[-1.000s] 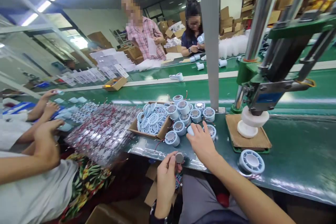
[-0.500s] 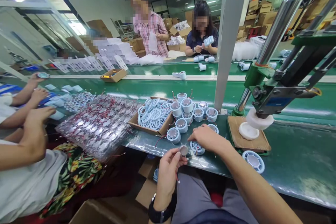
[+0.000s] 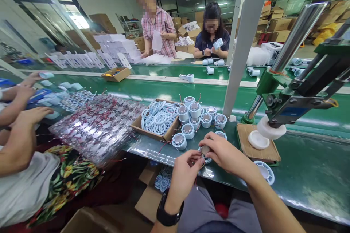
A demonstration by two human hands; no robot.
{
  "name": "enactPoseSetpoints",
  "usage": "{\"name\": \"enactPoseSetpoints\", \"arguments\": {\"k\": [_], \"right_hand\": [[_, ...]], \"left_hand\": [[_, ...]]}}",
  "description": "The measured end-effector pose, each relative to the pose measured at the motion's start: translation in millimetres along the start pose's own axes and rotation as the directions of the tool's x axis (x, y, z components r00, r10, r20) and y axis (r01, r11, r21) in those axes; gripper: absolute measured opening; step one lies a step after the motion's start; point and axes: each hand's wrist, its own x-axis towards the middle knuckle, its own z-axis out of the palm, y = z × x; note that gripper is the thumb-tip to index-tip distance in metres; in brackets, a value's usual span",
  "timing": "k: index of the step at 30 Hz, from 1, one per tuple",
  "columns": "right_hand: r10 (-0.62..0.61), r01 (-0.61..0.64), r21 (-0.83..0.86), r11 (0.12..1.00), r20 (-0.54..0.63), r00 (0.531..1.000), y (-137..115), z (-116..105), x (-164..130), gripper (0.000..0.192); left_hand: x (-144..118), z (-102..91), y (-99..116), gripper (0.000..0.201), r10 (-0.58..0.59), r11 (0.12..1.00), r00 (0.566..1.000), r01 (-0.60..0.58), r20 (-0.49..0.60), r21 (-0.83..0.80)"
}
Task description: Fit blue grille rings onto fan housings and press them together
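Both hands meet just in front of the cardboard box (image 3: 153, 133) of pale blue rings (image 3: 160, 118), at the near edge of the green table (image 3: 306, 167). The left hand (image 3: 184, 174) comes up from below with its fingers pinched on a small round metal disc (image 3: 205, 149), and the right hand (image 3: 225, 153) curls over from the right, its fingertips closed on the same disc and on the pale blue housing (image 3: 207, 159) lying directly under it. A cluster of finished blue housings (image 3: 195, 116) with metal centres stands just right of the box, touching one another. Farther right of the box, a hand press (image 3: 284, 98) has its white head resting on a white cap over a wooden pad (image 3: 258, 145), and one blue ring part (image 3: 265, 172) lies in front of that pad. Left of the box lies a heap of wired plates (image 3: 101, 127), and beyond it a co-worker's arms (image 3: 19, 131) reach over the table
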Motion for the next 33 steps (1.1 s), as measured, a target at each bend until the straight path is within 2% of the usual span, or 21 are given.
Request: {"name": "enactPoseSetpoints", "arguments": {"k": [4, 7, 13, 18, 20, 22, 25, 28, 33], "right_hand": [[0.039, -0.031, -0.102, 0.994, 0.078, 0.996, 5.4, 6.0, -0.7, 0.028], [0.059, -0.037, -0.177, 0.984, 0.119, 0.991, 2.7, 9.5, -0.5, 0.031], [0.039, 0.008, -0.267, 0.964, 0.172, 0.984, -3.0, 6.8, -0.2, 0.045], [-0.011, 0.060, -0.285, 0.957, 0.171, 0.985, -0.6, 7.1, 0.1, 0.036], [-0.043, 0.088, -0.281, 0.956, 0.163, 0.986, 0.4, 7.6, 0.6, 0.032], [-0.076, 0.115, -0.273, 0.955, 0.148, 0.986, 1.3, 7.9, 0.9, 0.028], [-0.131, 0.157, -0.258, 0.953, 0.117, 0.984, 2.6, 8.8, 0.5, 0.028], [-0.177, 0.197, -0.251, 0.948, 0.099, 0.979, 3.7, 10.7, 0.2, 0.026], [-0.219, 0.238, -0.278, 0.931, 0.096, 0.971, 4.7, 13.4, 2.4, 0.016]], "left_hand": [[-4.9, 1.3, -13.1, 0.010, 0.022, 0.992, 0.999, -0.016, -0.044, 0.129], [-8.9, 4.5, -22.8, 0.015, 0.015, 0.989, 0.999, -0.007, -0.050, 0.151], [-14.5, 13.6, -29.6, 0.043, 0.005, 0.990, 1.000, -0.001, -0.025, 0.143], [-10.9, 17.5, -36.1, 0.073, 0.003, 0.975, 1.000, 0.003, -0.024, 0.223], [-8.5, 16.7, -38.0, 0.071, 0.027, 0.947, 0.999, -0.019, -0.022, 0.322], [-5.4, 15.3, -39.8, 0.066, 0.109, 0.912, 0.994, -0.088, -0.029, 0.401], [0.5, 13.6, -44.3, 0.066, 0.231, 0.888, 0.973, -0.215, 0.010, 0.406], [6.4, 13.0, -50.3, 0.066, 0.227, 0.897, 0.971, -0.236, 0.070, 0.374], [12.3, 10.0, -56.0, 0.062, 0.200, 0.899, 0.974, -0.227, 0.109, 0.375]]}}
